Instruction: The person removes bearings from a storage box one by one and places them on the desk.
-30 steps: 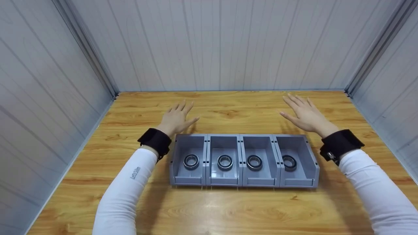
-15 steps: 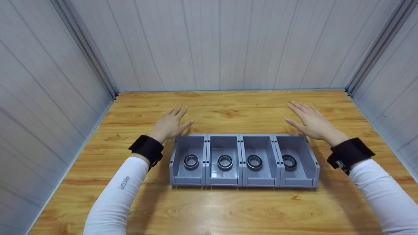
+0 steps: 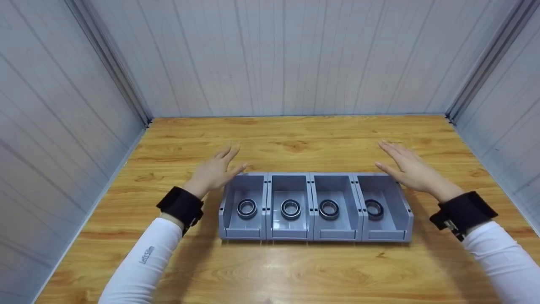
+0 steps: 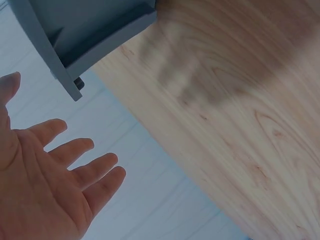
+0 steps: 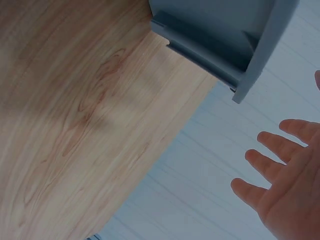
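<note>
Several grey open-front bins stand side by side in one row on the wooden table, the leftmost bin (image 3: 243, 233) and the rightmost bin (image 3: 384, 236) at its ends. Each bin holds one black-rimmed ball bearing; the leftmost bearing (image 3: 247, 216) and rightmost bearing (image 3: 380, 211) lie flat on the bin floors. My left hand (image 3: 211, 172), fingers extended and thumb spread, hovers by the back left corner of the row. My right hand (image 3: 417, 171) mirrors it at the back right corner. Both hold nothing. In each wrist view, fingers are spread near a bin's edge.
The wooden table (image 3: 295, 274) reaches back to a white panelled wall (image 3: 278, 59). A left side wall (image 3: 55, 126) and a right side wall (image 3: 506, 118) enclose it. Black bands with cameras sit on both wrists, over white sleeves.
Both hands have drawn back toward the person and outward, away from each other. The bins and bearings have stayed in place.
</note>
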Tool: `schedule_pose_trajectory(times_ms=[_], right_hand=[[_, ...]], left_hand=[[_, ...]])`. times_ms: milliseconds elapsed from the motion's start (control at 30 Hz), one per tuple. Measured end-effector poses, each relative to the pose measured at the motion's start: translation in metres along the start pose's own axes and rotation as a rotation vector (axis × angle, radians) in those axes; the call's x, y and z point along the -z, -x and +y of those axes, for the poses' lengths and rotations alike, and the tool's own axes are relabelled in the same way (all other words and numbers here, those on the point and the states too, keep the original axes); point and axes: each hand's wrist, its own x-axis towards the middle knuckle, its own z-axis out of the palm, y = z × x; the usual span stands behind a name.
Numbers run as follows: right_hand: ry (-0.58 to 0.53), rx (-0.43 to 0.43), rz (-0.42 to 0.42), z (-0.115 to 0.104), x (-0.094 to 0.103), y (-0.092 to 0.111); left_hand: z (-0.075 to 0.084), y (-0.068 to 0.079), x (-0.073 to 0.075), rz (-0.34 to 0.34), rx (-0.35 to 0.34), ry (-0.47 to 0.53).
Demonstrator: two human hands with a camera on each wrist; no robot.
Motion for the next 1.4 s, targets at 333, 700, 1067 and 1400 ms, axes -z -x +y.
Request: schedule_pose_trajectory(times_ms=[333, 700, 1067, 1400], right_hand=[[-0.025, -0.004, -0.025, 0.005, -0.006, 0.016], [-0.081, -0.027, -0.037, 0.010, -0.014, 0.032], [-0.128, -0.067, -0.051, 0.011, -0.021, 0.043], [-0.151, -0.097, -0.051, 0.007, -0.027, 0.052]], left_hand=[[-0.002, 0.013, -0.007, 0.002, -0.010, 0.038], [-0.004, 0.027, -0.017, -0.017, 0.017, 0.081], [-0.004, 0.036, -0.026, 0.028, 0.053, 0.090], [-0.005, 0.042, -0.033, 0.049, 0.098, 0.156]])
